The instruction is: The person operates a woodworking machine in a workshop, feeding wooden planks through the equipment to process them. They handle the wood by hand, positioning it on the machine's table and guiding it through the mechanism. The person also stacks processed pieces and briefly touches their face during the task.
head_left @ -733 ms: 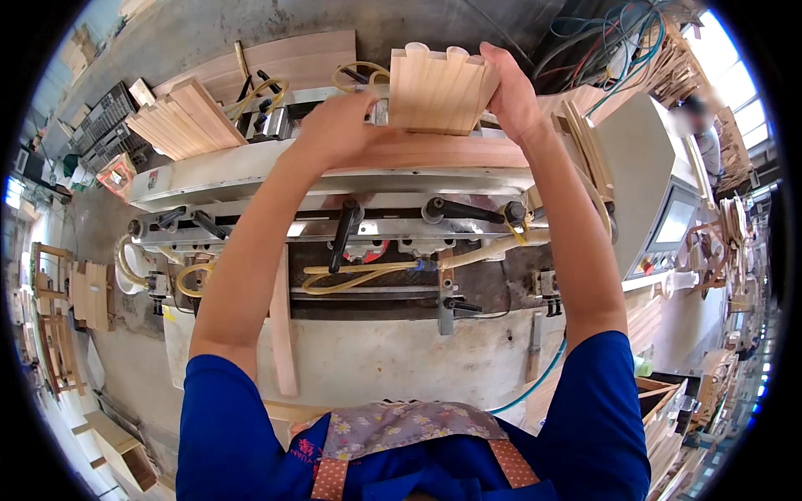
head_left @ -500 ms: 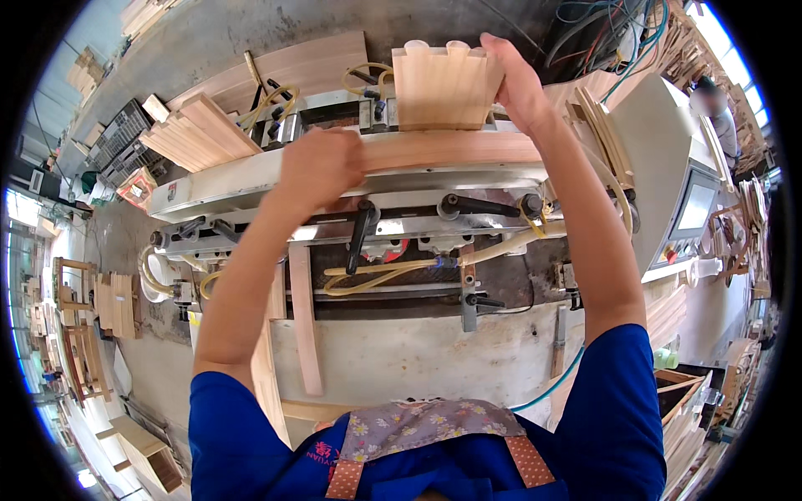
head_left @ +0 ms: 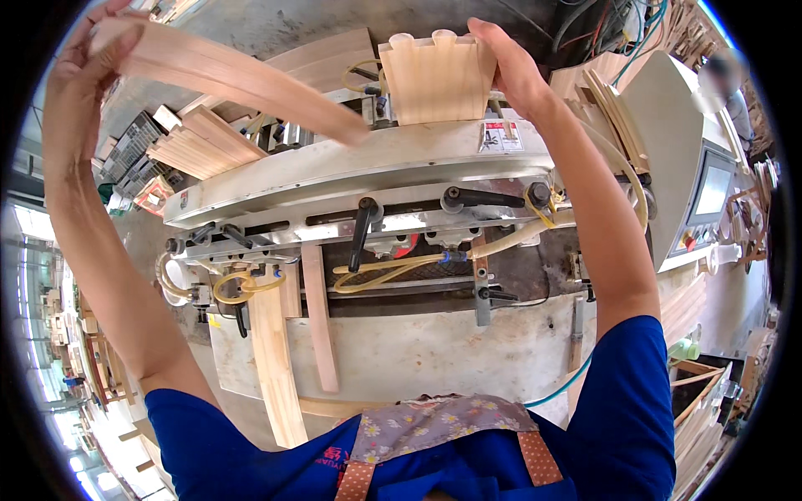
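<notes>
My left hand [head_left: 83, 71] is raised at the far left, its fingers closed round one end of a long, narrow wooden board [head_left: 238, 79]. The board slants down to the right, its free end blurred above the machine's white top beam [head_left: 334, 159]. My right hand [head_left: 520, 75] is at the right side of a pale wooden piece [head_left: 436, 83] with rounded tabs along its far edge. That piece sits at the back of the beam. The thumb side of my right hand lies along its edge; the other fingers are partly hidden behind it.
Stacked pale boards [head_left: 205, 142] lie on the beam's left. Black clamp levers [head_left: 363, 230] and yellow hoses [head_left: 384, 275] stick out in front. Narrow strips [head_left: 320, 326] slope toward me. A control panel [head_left: 710, 196] stands right, with another person [head_left: 735, 96] beyond.
My left hand has swung up and left, lifting the long board off the beam and uncovering a label there. My right hand stays at the tabbed piece. The view has shifted slightly.
</notes>
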The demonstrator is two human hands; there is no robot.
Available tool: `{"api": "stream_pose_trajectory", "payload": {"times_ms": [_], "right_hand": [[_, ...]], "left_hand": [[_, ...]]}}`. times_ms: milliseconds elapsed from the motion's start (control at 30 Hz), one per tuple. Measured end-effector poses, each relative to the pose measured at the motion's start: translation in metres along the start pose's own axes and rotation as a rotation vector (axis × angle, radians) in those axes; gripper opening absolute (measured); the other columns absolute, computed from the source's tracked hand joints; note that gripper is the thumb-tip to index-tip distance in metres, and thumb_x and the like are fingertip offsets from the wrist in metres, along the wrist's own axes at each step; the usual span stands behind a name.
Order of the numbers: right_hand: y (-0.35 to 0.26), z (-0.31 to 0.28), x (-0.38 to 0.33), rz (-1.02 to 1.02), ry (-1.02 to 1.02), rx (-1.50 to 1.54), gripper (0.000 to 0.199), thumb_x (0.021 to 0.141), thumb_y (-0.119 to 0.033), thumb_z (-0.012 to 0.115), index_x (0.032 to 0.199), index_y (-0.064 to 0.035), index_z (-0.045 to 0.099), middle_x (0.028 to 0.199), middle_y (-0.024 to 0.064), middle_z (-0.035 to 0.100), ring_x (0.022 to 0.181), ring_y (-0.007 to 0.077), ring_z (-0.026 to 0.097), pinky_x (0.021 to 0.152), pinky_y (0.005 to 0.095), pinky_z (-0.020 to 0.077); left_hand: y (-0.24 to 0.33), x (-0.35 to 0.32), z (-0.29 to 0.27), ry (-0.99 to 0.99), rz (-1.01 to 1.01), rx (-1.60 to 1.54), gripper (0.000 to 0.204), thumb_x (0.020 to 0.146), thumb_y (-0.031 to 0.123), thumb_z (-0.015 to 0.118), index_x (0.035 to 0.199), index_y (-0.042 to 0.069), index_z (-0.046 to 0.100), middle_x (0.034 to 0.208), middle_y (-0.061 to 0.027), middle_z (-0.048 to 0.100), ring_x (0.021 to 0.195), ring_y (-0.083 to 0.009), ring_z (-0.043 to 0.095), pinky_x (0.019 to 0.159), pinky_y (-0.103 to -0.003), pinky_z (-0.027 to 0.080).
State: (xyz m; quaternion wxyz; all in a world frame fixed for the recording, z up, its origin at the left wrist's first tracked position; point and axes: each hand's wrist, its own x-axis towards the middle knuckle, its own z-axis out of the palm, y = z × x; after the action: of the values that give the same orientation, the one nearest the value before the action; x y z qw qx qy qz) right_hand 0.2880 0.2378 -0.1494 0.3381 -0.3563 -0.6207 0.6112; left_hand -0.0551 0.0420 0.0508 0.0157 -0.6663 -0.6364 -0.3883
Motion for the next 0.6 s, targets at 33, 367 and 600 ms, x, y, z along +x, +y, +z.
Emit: {"api": "stream_pose_trajectory", "payload": {"times_ms": [33,367,600], "right_hand": [[-0.001,0.000,-0.002,-0.018,-0.005,-0.018,0.069,0.084,-0.060,0.049,0.120,-0.0022,0.056,0.112,0.0084,0.061,0.103,0.0184,0.057,0.095,0.0336,0.0390],[0.005,0.000,-0.003,-0.101,0.019,0.001,0.066,0.082,-0.060,0.048,0.107,-0.0002,0.061,0.103,0.0091,0.062,0.095,0.0174,0.055,0.090,0.0316,0.0389],[0.001,0.001,-0.004,-0.085,0.053,0.013,0.067,0.080,-0.060,0.049,0.101,0.0020,0.063,0.099,0.0101,0.062,0.093,0.0184,0.054,0.088,0.0315,0.0390]], "left_hand": [[0.007,0.003,0.002,0.021,0.076,0.071,0.041,0.084,0.018,0.066,0.123,0.011,0.058,0.110,-0.0041,0.065,0.101,-0.0132,0.060,0.092,-0.028,0.045],[0.026,0.018,0.135,-0.257,0.027,-0.389,0.047,0.076,0.014,0.075,0.119,0.006,0.058,0.104,-0.0064,0.066,0.095,-0.0134,0.062,0.088,-0.029,0.048],[-0.009,0.024,0.190,-0.440,-0.138,-0.679,0.032,0.085,0.017,0.066,0.112,0.002,0.060,0.104,-0.0063,0.065,0.098,-0.0142,0.061,0.090,-0.031,0.049]]}}
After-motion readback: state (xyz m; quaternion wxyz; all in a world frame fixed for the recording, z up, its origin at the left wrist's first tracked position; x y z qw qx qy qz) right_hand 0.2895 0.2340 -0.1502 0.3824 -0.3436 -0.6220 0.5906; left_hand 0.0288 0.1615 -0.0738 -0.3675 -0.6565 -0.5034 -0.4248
